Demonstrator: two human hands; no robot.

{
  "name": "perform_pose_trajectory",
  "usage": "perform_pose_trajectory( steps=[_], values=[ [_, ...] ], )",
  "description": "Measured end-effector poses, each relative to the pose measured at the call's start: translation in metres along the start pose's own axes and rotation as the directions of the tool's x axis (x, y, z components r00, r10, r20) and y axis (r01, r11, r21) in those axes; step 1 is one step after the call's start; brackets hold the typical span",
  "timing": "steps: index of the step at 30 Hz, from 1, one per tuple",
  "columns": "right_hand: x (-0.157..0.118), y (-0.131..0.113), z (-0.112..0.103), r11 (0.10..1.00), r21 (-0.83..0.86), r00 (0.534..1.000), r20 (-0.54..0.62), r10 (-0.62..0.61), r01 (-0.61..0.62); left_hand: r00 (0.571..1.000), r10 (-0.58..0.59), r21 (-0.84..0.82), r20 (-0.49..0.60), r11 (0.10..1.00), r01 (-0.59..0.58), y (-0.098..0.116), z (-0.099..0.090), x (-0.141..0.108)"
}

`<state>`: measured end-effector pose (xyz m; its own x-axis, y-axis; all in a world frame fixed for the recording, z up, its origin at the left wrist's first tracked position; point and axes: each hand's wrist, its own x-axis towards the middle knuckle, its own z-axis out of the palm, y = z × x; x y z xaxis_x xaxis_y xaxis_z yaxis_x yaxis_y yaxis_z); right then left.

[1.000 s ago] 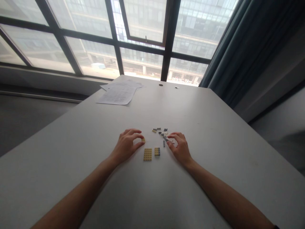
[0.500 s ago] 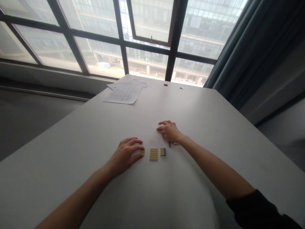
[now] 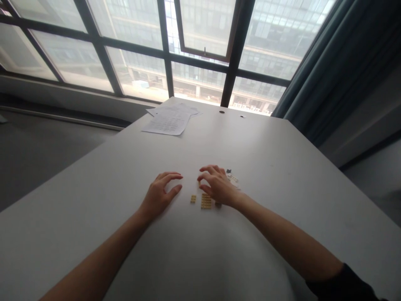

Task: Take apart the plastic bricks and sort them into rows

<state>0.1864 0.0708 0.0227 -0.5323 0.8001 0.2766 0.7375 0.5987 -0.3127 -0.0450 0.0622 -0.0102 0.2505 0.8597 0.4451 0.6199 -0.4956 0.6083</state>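
Observation:
My left hand (image 3: 162,191) hovers over the table with thumb and fingers apart, holding nothing. To its right lies a small yellow studded toy brick (image 3: 193,199). Beside that sits a larger yellow studded plate (image 3: 206,202), its upper edge partly covered by my right hand (image 3: 218,184). Between the thumb and fingertips of the right hand is a small pale yellow piece (image 3: 199,183), probably a toy brick. Under the right wrist shows part of a darker block (image 3: 218,205). White studded pieces (image 3: 233,179) and a small dark grey piece (image 3: 228,171) lie behind the right hand.
The white table (image 3: 119,167) reaches to a large window. Printed papers (image 3: 169,119) lie at its far left. A round dark hole (image 3: 222,112) and a small object (image 3: 242,116) are near the far edge. A dark curtain (image 3: 319,75) hangs at right.
My left hand has drawn back left and away from the small yellow brick, opening. My right hand has come nearer and left with a small piece, uncovering the white and dark pieces.

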Motion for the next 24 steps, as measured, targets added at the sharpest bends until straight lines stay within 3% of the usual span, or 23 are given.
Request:
perform_pose_trajectory(
  steps=[3,6,17,24],
  values=[
    [-0.005,-0.030,0.007,0.996,0.002,0.995,0.045,-0.094,0.094,1.000,0.002,0.000,0.000,1.000,-0.002,-0.001,-0.003,0.000],
    [-0.006,-0.042,0.014,0.991,-0.033,0.989,0.075,-0.126,0.128,0.996,0.061,0.036,0.067,0.997,-0.064,0.001,-0.002,-0.002],
    [-0.017,-0.034,0.015,0.999,-0.044,0.998,0.062,-0.003,0.005,0.925,0.207,0.144,0.318,0.954,-0.263,0.006,0.000,-0.008],
    [-0.019,-0.033,0.020,0.999,-0.037,0.998,0.068,0.004,-0.002,0.930,0.210,0.193,0.301,0.942,-0.275,0.005,0.005,-0.008]
  ],
)
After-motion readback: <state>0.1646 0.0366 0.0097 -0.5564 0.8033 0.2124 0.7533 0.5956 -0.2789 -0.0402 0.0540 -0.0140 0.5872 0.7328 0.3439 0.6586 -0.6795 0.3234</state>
